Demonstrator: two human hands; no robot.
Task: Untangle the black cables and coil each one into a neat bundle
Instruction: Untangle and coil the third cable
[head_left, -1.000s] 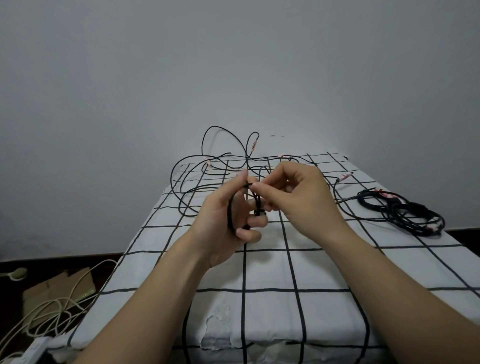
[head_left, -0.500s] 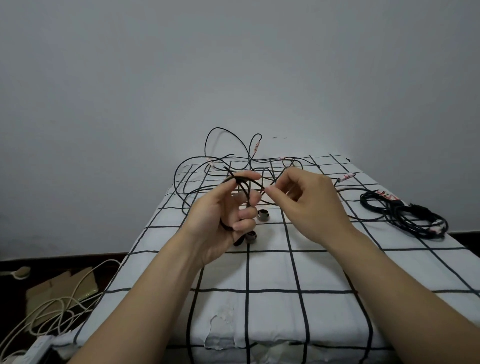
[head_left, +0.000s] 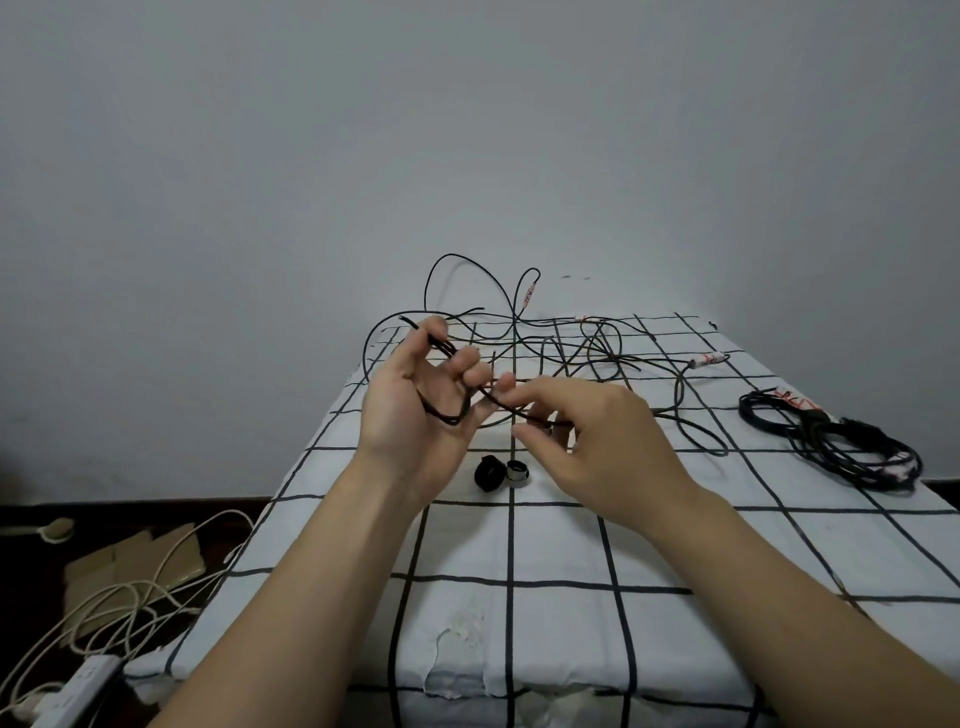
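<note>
Here the left hand (head_left: 415, 410) is raised palm-up above the middle of the frame, its fingers curled round a folded length of black cable (head_left: 441, 347). The doubled strands run along a diagonal: a free end pokes toward the upper left past the thumb tip, and the fold hangs low against the palm. From there one strand slants down and to the right into the right hand (head_left: 597, 447), passing between forefinger and thumb. The curled fingers close over it, though how firmly cannot be made out.

Half a second ago the hands sat nearer together; now the left has lifted up and to the left, stretching the strand out between them. Two small round pieces (head_left: 501, 473), one black and one silvery, then just under the left fingers, lie side by side on the checked cloth (head_left: 519, 571) below the hands.

Behind the hands, the tangled cables (head_left: 571, 348) sprawl across the far end of the cloth, their crossings too fine to trace. A coiled bundle (head_left: 831, 441) lies at right centre. White cords (head_left: 104, 597) and a power strip (head_left: 88, 675) are cut off at the lower left.
</note>
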